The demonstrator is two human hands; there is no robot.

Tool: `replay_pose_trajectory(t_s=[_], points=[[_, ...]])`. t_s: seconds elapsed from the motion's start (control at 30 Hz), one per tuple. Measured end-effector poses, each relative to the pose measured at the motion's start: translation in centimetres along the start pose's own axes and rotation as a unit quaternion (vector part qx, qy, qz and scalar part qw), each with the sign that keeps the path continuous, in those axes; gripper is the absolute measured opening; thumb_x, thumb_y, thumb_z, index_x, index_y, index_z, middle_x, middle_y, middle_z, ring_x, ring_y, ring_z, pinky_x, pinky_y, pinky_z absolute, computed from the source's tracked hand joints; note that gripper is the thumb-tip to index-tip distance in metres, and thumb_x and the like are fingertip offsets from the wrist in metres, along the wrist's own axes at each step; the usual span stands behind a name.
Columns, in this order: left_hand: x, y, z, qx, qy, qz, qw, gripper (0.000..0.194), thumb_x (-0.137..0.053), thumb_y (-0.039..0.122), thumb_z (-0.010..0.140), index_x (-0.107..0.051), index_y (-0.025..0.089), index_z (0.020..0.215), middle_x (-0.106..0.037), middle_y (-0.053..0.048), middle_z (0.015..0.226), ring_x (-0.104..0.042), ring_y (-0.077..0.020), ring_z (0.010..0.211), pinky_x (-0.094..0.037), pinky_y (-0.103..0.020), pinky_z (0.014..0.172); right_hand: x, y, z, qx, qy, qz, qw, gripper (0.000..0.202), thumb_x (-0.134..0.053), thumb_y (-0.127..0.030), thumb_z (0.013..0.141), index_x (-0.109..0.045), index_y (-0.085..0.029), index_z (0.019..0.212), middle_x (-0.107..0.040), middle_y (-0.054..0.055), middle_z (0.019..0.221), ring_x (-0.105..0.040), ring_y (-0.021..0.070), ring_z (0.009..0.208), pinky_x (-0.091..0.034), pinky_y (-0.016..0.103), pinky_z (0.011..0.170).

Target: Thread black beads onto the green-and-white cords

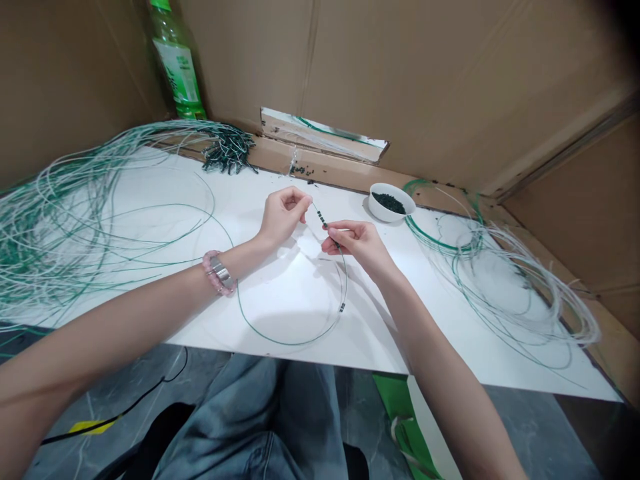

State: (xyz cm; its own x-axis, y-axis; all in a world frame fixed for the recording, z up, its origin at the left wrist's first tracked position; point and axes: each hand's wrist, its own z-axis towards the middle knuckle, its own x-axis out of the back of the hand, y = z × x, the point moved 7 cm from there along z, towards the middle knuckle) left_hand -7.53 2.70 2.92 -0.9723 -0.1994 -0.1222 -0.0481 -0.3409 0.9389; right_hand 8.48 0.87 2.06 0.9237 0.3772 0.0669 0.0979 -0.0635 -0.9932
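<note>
My left hand [286,215] pinches the end of a thin green wire above the middle of the white table. Several small dark beads [321,216] sit on the wire between my two hands. Thumb and fingers of my right hand [356,241] close on the same wire just below those beads. From there the wire [295,344] curves down in a wide loop over the table, with a small dark cluster [343,307] on its right side. A white bowl [373,204] of dark beads [390,203] stands behind my right hand.
A big tangle of green and white wires [60,227] covers the left side, its dark beaded ends [230,150] at the back. More coiled wires [545,293] lie right. A green bottle [179,70] stands back left against cardboard walls [400,80].
</note>
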Motion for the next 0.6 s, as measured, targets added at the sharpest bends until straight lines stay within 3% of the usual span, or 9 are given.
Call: replay_pose_trajectory(t_s=[0.23,0.47,0.6], points=[[-1.9,0.3,-1.4,0.022,-0.091,-0.009,0.996,0.013,-0.063,0.018,0.072,-0.057,0.013,0.062,-0.053,0.004,0.051,-0.049,-0.0048,0.046,-0.041,-0.016,0.047,-0.2,0.3,0.1,0.007,0.018,-0.029,0.999,0.029,-0.069,-0.042,0.077,-0.069,-0.015,0.086,-0.074,0.007,0.077,-0.07,0.0157,0.075,-0.053,0.023,0.061],[-1.2,0.6,-1.1,0.013,-0.056,-0.001,0.998,0.015,-0.065,0.019,0.071,-0.056,0.013,0.06,-0.051,0.004,0.053,-0.047,-0.0043,0.046,-0.041,-0.016,0.047,0.1,0.4,0.1,-0.001,0.027,-0.047,0.999,0.032,-0.073,-0.046,0.071,-0.07,-0.014,0.076,-0.074,0.008,0.071,-0.067,0.0158,0.069,-0.049,0.022,0.056],[-1.6,0.6,-1.3,0.019,-0.079,-0.001,0.997,0.014,-0.063,0.02,0.072,-0.057,0.014,0.062,-0.051,0.004,0.052,-0.048,-0.0047,0.046,-0.041,-0.016,0.048,-0.2,0.1,-0.1,-0.008,0.016,-0.042,0.999,0.037,-0.067,-0.051,0.075,-0.07,-0.014,0.081,-0.074,0.01,0.077,-0.069,0.018,0.073,-0.05,0.024,0.056]])
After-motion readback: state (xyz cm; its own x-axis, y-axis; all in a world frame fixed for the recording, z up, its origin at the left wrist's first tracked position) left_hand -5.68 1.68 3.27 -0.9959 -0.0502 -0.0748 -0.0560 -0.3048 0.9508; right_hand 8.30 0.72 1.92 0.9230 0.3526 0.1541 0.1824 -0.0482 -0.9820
